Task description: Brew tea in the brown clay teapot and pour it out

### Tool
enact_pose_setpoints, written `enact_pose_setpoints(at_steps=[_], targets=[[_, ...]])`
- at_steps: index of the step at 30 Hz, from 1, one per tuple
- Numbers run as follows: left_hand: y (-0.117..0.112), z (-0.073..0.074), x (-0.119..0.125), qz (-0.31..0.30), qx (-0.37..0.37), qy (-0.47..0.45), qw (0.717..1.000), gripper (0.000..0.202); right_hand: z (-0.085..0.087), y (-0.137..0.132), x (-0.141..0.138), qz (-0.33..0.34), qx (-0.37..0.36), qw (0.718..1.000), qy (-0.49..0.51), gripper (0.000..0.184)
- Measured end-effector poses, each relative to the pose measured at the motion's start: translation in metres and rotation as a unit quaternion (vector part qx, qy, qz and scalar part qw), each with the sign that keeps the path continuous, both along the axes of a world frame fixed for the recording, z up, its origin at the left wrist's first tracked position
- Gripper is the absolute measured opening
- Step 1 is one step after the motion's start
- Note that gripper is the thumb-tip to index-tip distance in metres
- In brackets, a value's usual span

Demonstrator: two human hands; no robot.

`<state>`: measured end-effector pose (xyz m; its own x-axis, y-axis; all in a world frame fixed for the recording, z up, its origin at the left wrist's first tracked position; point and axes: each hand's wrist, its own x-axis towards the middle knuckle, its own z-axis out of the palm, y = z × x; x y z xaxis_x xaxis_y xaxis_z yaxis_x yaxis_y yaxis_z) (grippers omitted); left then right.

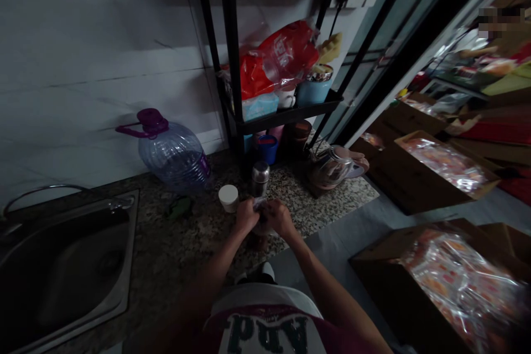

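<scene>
My left hand [246, 215] and my right hand [280, 218] meet over the granite counter, fingers closed. Between them they pinch a small clear plastic bag [259, 202], its contents too dark to make out. Beneath the hands is a rounded container [262, 228], mostly hidden by them. A white lidded tub [228, 197] stands just left of my left hand. Right behind the hands stands a metal flask [260, 178] with a shiny top.
A large water bottle [172, 152] with a purple cap and a sink [133, 243] are on the left. A black rack [290, 116] stands at the back, a kettle [335, 168] to the right. Cardboard boxes [385, 282] of wrapped packets sit on the floor; a person is beyond.
</scene>
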<state>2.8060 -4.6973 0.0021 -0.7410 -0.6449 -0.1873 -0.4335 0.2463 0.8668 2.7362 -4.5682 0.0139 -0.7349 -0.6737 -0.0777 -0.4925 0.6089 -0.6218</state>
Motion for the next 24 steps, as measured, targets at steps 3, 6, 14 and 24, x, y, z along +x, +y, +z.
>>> enact_pose_setpoints(at_steps=[3,6,14,24], targets=[[0.001,0.002,0.001,0.009,0.011,0.007,1.0,0.026,-0.005,-0.002,0.002,-0.031,0.013,0.999,-0.001,0.011],[0.001,0.001,0.003,0.018,0.028,0.01,0.999,0.023,-0.009,-0.009,0.005,-0.054,0.031,0.998,-0.004,0.015],[0.002,-0.003,0.012,0.023,0.117,0.022,0.993,0.007,-0.004,-0.003,-0.001,-0.022,-0.018,0.999,-0.034,0.018],[-0.003,-0.007,0.007,0.033,0.138,0.057,0.988,0.006,-0.015,0.008,0.0,-0.047,-0.064,0.994,-0.071,0.006]])
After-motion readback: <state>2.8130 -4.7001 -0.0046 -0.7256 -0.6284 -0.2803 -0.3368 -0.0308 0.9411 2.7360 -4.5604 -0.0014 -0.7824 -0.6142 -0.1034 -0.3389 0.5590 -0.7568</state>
